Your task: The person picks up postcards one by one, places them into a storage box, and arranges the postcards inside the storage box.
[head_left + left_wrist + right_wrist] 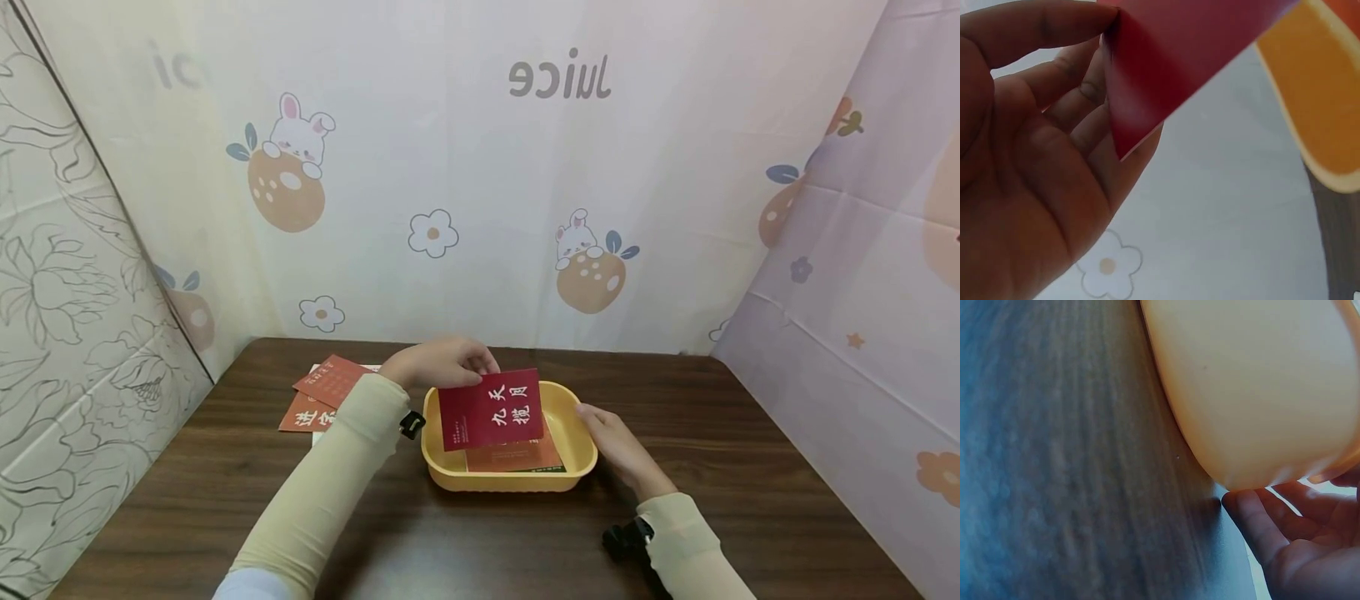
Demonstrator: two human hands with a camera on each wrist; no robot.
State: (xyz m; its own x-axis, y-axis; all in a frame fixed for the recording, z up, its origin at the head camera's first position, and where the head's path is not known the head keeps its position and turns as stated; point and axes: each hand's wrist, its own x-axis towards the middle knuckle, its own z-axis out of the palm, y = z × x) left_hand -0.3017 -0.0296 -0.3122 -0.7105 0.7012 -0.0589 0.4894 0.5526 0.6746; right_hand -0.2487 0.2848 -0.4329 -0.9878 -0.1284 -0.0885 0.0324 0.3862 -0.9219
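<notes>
Head view, chief item: crimson card [480, 423], white Chinese characters, hanging aslant from the left fingertips, face showing, over the yellow tray.
Left hand [438, 364]: thumb and fingers pinching the crimson card near one corner, the gap between them narrow, card alone filling it.
Yellow tray [502, 482]: oblong, round-cornered, standing below the left fingertips and directly beside the right ones.
Right hand [618, 446]: fingers resting nearly straight against the tray's end; whether the thumb is hooking over the rim, cannot tell.
Tray contents: orange-red card [513, 458], lying beneath the left fingertips, partly covered from sight; contact with the crimson card, cannot tell.
Loose cards [330, 383]: orange-red, overlapping, lying leftward of the left fingers, partly hidden by the sleeve.
Handling, card: pinching lightly seems best, firm pressure probably creasing the corner.
Handling, clearance: levelling the card between the rims should be sparing its corners a snag.
Handling, tray: gentle steadying is likely sufficing; pushing harder risks sliding it toward the left fingers.
</notes>
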